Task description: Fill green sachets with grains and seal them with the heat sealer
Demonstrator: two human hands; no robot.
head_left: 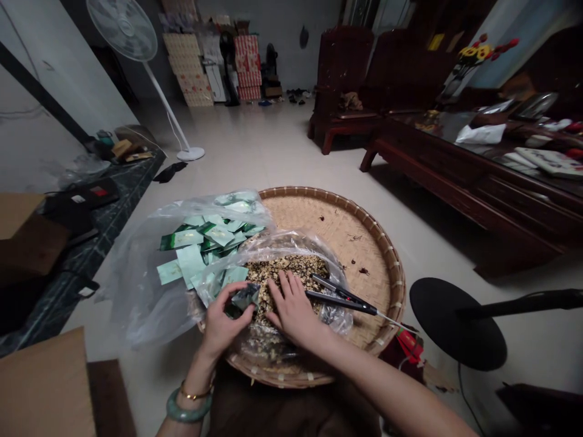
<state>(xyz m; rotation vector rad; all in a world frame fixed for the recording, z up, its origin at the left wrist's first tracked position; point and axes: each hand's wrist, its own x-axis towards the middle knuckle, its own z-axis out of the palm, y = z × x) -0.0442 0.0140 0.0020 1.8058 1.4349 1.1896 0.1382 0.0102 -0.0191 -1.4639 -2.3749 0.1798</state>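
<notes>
My left hand is closed around a small green packet, its mouth facing the loose dried mix. My right hand lies palm down over the dried mix with its fingers spread. That mix, pale and dark bits together, sits in a clear plastic bag on a round woven bamboo tray. Beside my right fingers is a black hair straightener, jaws apart. Many flat green packets lie in another clear bag at the tray's left.
A few dark scraps dot the tray's right side. A black round stand base is on the floor to the right, near a dark wooden table. Cardboard boxes flank the left; a white fan stands farther back.
</notes>
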